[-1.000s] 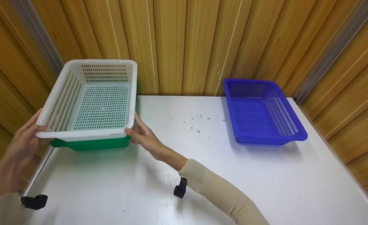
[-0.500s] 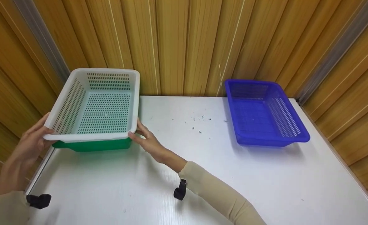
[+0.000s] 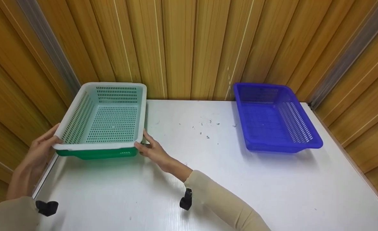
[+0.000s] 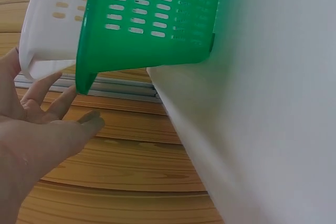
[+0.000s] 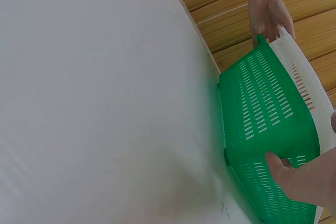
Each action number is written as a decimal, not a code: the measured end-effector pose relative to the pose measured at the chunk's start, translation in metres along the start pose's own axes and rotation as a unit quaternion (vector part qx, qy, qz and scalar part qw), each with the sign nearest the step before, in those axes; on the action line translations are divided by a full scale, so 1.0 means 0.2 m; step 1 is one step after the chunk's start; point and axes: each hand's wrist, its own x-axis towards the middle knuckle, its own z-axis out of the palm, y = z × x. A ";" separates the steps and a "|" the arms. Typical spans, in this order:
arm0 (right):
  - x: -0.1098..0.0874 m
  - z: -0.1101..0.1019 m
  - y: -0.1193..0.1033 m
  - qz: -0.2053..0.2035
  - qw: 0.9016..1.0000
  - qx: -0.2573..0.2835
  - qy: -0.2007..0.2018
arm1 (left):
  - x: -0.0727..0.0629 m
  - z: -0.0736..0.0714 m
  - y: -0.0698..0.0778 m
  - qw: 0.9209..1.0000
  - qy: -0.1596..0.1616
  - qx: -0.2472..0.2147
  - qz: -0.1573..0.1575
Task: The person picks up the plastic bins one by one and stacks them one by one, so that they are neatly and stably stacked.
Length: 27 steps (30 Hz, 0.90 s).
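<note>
A white slotted basket (image 3: 94, 146) sits nested partway in a green slotted basket (image 3: 102, 154) at the table's far left. My left hand (image 3: 40, 149) grips the white rim at the near left corner, thumb on top. At the near right corner my right hand (image 3: 155, 152) holds the same rim, its thumb over the edge. In the left wrist view, the white basket (image 4: 50, 38) stands out above the green basket (image 4: 147, 51), with my spread fingers below its rim. A fingertip of my right hand (image 5: 310, 179) lies against the green wall in the right wrist view.
A blue slotted basket (image 3: 261, 123) stands at the right of the white table (image 3: 189, 192). Wood-patterned panels (image 3: 179, 48) rise behind and along both sides. Small dark marks (image 3: 208, 137) dot the tabletop between the baskets.
Held in both hands, the white basket has moved down deeper into the green one, so its rim now lies closer to the green rim. The view has shifted slightly.
</note>
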 end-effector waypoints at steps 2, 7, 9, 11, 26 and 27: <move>-0.01 -0.01 0.02 -0.005 1.000 -0.006 0.010 | 0.02 0.01 -0.03 1.000 -0.006 -0.004 -0.009; -0.01 -0.02 0.04 -0.026 0.999 -0.014 0.033 | 0.05 0.03 -0.11 0.999 -0.014 -0.042 -0.013; -0.01 -0.01 0.04 -0.028 0.999 -0.012 0.040 | 0.04 0.03 -0.13 0.998 -0.019 -0.057 -0.010; -0.01 0.00 0.04 -0.026 0.999 -0.008 0.043 | 0.03 0.03 -0.15 0.998 -0.021 -0.061 -0.001; 0.01 0.03 0.10 0.000 0.997 0.063 -0.035 | -0.02 0.05 -0.23 0.990 -0.066 -0.126 0.024; 0.01 0.02 0.10 0.002 0.997 0.073 -0.035 | -0.02 0.06 -0.23 0.987 -0.068 -0.143 0.024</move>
